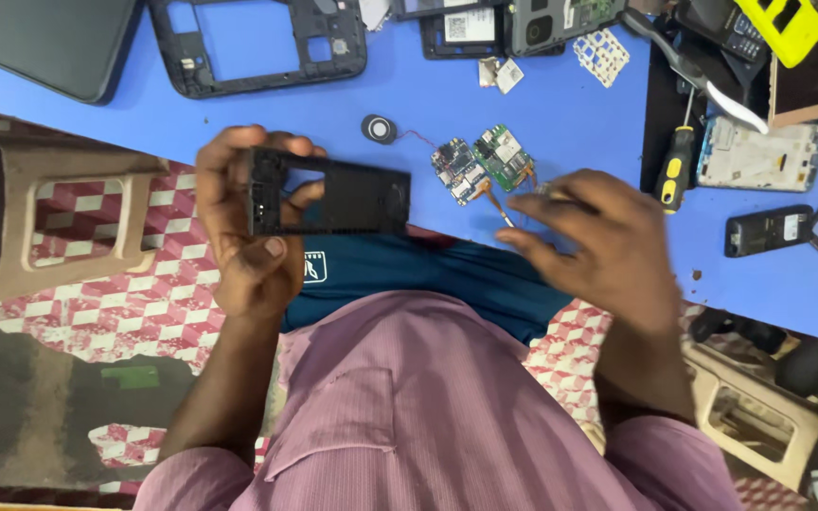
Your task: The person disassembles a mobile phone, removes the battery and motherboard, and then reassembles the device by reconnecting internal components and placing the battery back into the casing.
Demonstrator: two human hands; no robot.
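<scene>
The left hand (248, 222) is raised, fingers curled in a grip with the thumb pressed in front. The right hand (598, 241) reaches forward, palm down, fingertips pinched together.

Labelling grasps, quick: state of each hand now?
Left hand: closed on black rectangular plastic phone frame.
Right hand: fingers pinched near green circuit boards; contents cannot be told.

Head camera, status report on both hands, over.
Left hand grips black phone frame, held above the lap. Right hand pinches small tool by green circuit boards on blue table. Nothing between them.
</scene>
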